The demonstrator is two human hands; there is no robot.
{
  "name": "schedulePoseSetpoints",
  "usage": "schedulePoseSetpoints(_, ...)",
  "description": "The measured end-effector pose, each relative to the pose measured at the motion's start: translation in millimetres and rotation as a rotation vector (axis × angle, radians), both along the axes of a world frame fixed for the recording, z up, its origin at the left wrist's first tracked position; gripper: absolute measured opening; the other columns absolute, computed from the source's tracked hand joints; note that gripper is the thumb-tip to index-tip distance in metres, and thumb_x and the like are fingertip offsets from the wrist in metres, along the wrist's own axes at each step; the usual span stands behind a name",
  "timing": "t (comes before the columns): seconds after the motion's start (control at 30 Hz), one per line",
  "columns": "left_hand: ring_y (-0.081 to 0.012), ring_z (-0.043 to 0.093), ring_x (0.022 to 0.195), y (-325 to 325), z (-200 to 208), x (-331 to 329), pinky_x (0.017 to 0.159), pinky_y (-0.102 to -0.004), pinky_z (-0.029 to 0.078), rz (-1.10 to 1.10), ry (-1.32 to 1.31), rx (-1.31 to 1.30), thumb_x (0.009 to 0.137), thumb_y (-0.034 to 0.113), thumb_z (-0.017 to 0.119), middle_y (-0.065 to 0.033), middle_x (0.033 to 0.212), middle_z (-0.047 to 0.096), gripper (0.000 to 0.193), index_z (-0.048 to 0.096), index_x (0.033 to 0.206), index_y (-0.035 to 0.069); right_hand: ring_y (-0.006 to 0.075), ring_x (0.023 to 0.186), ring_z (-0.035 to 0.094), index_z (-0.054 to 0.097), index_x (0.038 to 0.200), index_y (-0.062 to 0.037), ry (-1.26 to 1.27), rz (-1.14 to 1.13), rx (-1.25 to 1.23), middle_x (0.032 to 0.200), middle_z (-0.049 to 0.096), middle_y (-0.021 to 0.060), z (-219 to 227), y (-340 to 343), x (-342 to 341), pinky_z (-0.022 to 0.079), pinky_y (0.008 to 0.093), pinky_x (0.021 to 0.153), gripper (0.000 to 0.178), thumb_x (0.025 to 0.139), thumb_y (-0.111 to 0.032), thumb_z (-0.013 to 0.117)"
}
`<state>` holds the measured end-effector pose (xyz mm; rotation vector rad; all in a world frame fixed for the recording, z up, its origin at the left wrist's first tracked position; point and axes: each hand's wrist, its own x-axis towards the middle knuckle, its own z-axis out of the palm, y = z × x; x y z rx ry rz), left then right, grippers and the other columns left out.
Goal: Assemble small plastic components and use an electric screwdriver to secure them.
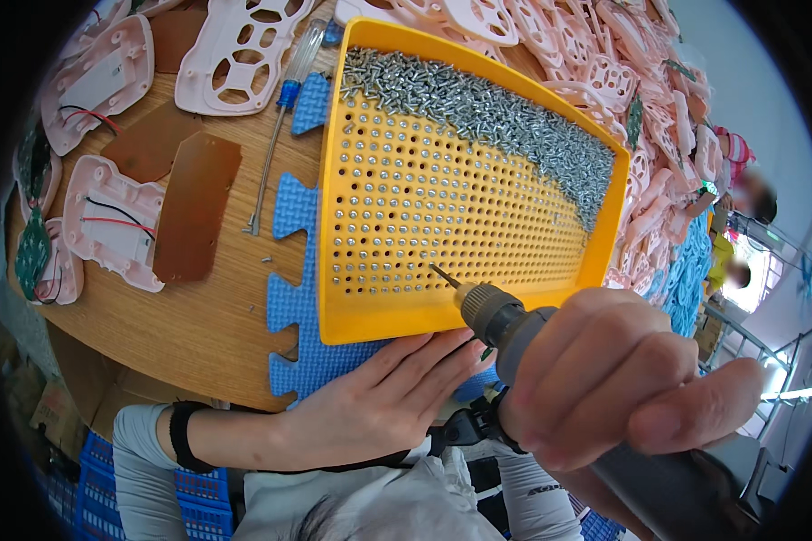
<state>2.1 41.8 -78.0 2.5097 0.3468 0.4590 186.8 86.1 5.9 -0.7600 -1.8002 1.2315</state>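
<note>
My right hand is wrapped round a dark electric screwdriver. Its thin bit points down over the lower middle of a yellow perforated tray; whether the tip touches a screw I cannot tell. Many holes hold small silver screws, while a heap of loose screws lies along the far side. Stretched out along the tray's near wall is my left hand, fingers straight and close together. Something small and green shows by its fingertips, partly hidden.
Beneath the tray lies a blue foam mat. To the left are a long screwdriver, brown boards and pink shells with wires. Pink plastic parts pile up behind and right. Other people appear at the far right.
</note>
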Motion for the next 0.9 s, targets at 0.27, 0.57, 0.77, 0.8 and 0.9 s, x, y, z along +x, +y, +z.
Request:
schedulePoseSetpoints(0.27, -0.0259, 0.048, 0.121, -2, -1, 4, 0.105, -0.0377, 0.033, -0.020, 0.018, 0.031, 0.081, 0.020, 0.050, -0.0112, 0.130, 0.051, 0.044, 0.058, 0.118, -0.003, 0.0168, 0.055, 0.060, 0.046, 0.091, -0.0041, 0.319, -0.527, 0.211, 0.062, 0.059, 0.0064, 12, -33, -17, 0.053, 0.0238, 0.053, 0.023, 0.081, -0.004, 0.066)
schedulePoseSetpoints(0.57, -0.0267, 0.054, 0.112, -3, -1, 8, 0.097, -0.0391, 0.042, 0.037, -0.003, 0.095, 0.081, 0.016, 0.056, -0.0066, 0.126, 0.055, 0.032, 0.065, 0.110, 0.006, 0.0117, 0.046, 0.058, 0.044, 0.091, -0.0046, 0.195, -0.504, 0.096, 0.057, 0.061, 0.0052, 11, -67, 12, 0.049, 0.0200, 0.043, 0.032, 0.087, -0.030, 0.063)
schedulePoseSetpoints(0.77, -0.0268, 0.054, 0.113, -4, -2, 9, 0.096, -0.0387, 0.042, 0.047, 0.001, 0.058, 0.081, 0.015, 0.057, -0.0066, 0.123, 0.056, 0.030, 0.065, 0.108, 0.005, 0.0304, 0.055, 0.060, 0.041, 0.093, 0.0041, 0.346, -0.316, 0.074, 0.070, 0.060, 0.0214, 1, -66, 18, 0.052, 0.0403, 0.049, 0.017, 0.084, 0.000, 0.054)
schedulePoseSetpoints(0.8, -0.0270, 0.054, 0.113, -4, -2, 9, 0.096, -0.0385, 0.043, 0.053, -0.003, 0.053, 0.081, 0.015, 0.058, -0.0066, 0.123, 0.057, 0.030, 0.065, 0.108, 0.005, 0.0308, 0.055, 0.060, 0.041, 0.093, 0.0045, 0.345, -0.291, 0.060, 0.070, 0.060, 0.0218, 1, -65, 20, 0.052, 0.0406, 0.049, 0.017, 0.083, 0.001, 0.055)
schedulePoseSetpoints(0.9, -0.0273, 0.054, 0.114, -4, -1, 9, 0.095, -0.0382, 0.043, 0.054, 0.001, 0.055, 0.081, 0.015, 0.058, -0.0066, 0.122, 0.057, 0.030, 0.065, 0.107, 0.005, 0.0312, 0.056, 0.060, 0.041, 0.093, 0.0052, 0.337, -0.279, 0.046, 0.070, 0.060, 0.0222, 1, -64, 19, 0.052, 0.0409, 0.050, 0.018, 0.082, 0.002, 0.055)
